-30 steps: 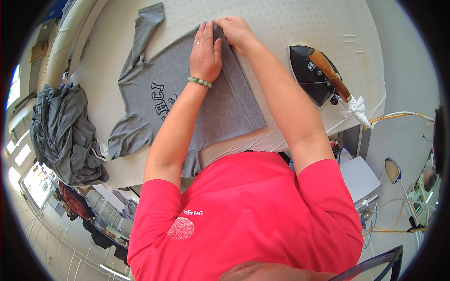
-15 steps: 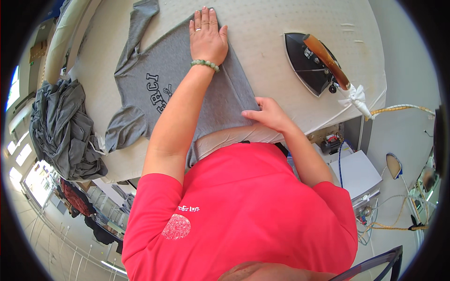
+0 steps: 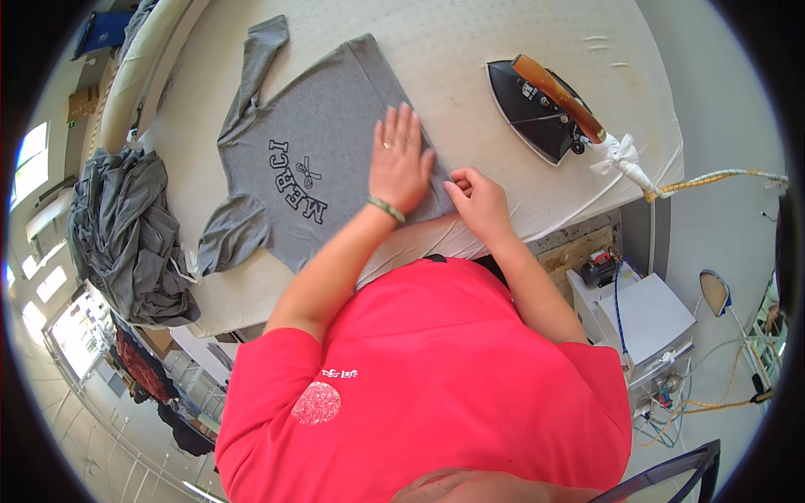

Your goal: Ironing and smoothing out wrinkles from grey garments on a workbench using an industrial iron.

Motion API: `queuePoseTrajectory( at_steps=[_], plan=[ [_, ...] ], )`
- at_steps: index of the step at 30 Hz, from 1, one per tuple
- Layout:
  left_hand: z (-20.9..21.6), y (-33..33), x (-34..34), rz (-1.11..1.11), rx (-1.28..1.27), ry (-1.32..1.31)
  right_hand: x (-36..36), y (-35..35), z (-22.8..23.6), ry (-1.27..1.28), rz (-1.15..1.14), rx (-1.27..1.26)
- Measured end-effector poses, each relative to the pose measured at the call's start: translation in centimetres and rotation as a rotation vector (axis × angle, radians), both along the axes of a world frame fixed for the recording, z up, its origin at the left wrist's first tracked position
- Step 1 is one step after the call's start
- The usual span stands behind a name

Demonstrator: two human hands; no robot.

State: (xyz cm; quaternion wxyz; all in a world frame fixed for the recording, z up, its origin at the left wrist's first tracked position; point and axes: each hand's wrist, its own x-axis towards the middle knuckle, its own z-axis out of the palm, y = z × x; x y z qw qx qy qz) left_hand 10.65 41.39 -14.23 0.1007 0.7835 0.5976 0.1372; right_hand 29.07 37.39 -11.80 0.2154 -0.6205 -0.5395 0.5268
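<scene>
Grey T-shirt [image 3: 327,159] — right hand [image 3: 478,197] nearer now

"Can you see all of the gray shirt [image 3: 310,168]?"

"No. Your left hand [image 3: 401,163] covers part of it, and your arm hides its near edge."

"And your right hand [image 3: 478,197]?"

"Its fingertips curl under, so you can't tell what they pinch."

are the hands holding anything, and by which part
Right hand pinches the grey t-shirt at its near side edge; left hand only presses flat on it.
</scene>
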Motion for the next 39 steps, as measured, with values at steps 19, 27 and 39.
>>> queuePoseTrajectory(
  at_steps=[19,27,39],
  plan=[
    [-0.8,4.6,-7.0,0.127,0.054,-0.117,-12.5,11.7,-2.2,0.200,0.243,0.707],
    [-3.0,12.0,-12.9,0.179,0.250,-0.037,-15.0,19.0,-4.7,-0.292,0.324,0.885],
    [-0.9,-5.2,-10.8,0.255,0.109,-0.046,-4.3,7.3,-2.6,-0.520,0.524,0.922]
  ],
)
